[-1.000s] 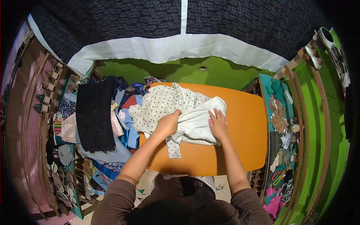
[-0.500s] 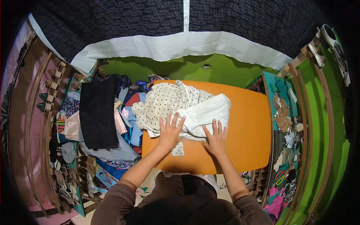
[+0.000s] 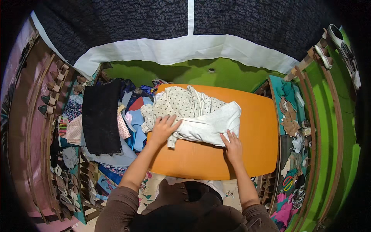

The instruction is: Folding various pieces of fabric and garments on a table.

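A cream cloth with dark dots (image 3: pixel 181 101) lies bunched on the orange tabletop (image 3: pixel 257 135). In front of it, and partly over it, is a plain white piece of cloth (image 3: pixel 210 125), spread fairly flat; whether the two are joined I cannot tell. My left hand (image 3: pixel 164 129) rests with fingers stretched out where the dotted and white cloth meet. At the near right corner of the white cloth lies my right hand (image 3: pixel 232 146), its fingers extended over the edge. A narrow dotted strip (image 3: pixel 172 141) hangs toward me beside my left hand.
Left of the tabletop, a folded black cloth (image 3: pixel 101 118) lies on a heap of mixed fabrics (image 3: pixel 135 116). On the right, a teal shelf (image 3: pixel 275 83) holds scraps and scissors (image 3: pixel 288 183). Wooden racks with shoes (image 3: pixel 46 104) stand at the left; dark curtains (image 3: pixel 143 19) hang beyond.
The white cloth is flatter and pulled out to the right. My left hand has shifted left, my right hand right toward the corner. The dotted strip has moved left.
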Demonstrator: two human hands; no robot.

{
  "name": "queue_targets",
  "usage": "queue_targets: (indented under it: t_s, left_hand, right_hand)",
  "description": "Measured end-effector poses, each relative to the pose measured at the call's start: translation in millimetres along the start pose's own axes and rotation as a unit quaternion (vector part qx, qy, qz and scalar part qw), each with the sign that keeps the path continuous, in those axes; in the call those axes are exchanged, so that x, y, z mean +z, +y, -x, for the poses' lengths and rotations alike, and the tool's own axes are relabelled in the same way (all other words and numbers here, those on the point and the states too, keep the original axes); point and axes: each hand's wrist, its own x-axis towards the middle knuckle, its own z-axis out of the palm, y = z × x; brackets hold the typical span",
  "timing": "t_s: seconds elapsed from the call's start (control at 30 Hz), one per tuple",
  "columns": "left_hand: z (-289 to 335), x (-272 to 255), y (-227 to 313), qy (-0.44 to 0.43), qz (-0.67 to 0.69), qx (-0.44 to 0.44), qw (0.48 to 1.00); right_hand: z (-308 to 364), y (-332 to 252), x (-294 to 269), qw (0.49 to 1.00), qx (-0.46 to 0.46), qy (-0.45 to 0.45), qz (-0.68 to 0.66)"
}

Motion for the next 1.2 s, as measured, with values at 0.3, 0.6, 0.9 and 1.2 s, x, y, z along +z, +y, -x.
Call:
queue_targets:
  t_s: [0.3, 0.6, 0.9, 1.2]
  left_hand:
    - [4, -17, 12, -0.028, -0.026, -0.029, 0.999]
    - [3, -20, 97, -0.079, -0.006, -0.063, 0.995]
    - [-22, -43, 119, -0.123, 0.151, -0.128, 0.972]
    - [-91, 16, 214, -0.158, 0.143, -0.173, 0.962]
  right_hand:
    - [7, 36, -6, 1.0, -0.001, 0.028, -0.008]
    - [29, 128, -19, 0.998, -0.024, 0.02, 0.047]
    - [27, 178, -18, 0.975, 0.016, -0.084, -0.205]
    - [-34, 198, -18, 0.783, 0.376, -0.115, -0.482]
